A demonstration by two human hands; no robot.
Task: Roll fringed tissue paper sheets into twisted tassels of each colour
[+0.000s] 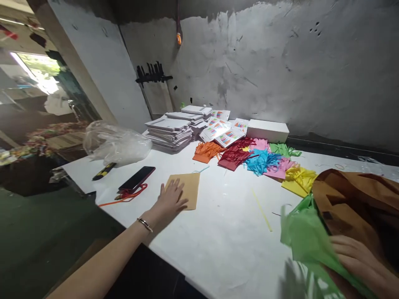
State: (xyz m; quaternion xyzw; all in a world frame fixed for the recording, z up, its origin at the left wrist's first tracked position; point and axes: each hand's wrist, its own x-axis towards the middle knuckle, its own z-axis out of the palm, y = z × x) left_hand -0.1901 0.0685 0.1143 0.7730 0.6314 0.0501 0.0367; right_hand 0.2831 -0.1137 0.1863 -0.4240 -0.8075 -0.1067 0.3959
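- Gripping green sheet (307,232) in right hand's (357,255) curled fingers, beside brown bag (349,187), right of brown card (190,191)
- Resting left hand (170,197), with fingers spread, on brown card
- Crowded left of brown card by phone (137,178), behind by stacks (170,131)

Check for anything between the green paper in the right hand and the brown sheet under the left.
Nothing upright stands between the green paper and the brown sheet. A thin yellow strip lies flat on the white table there, probably no obstacle, but the left hand covers part of the sheet.
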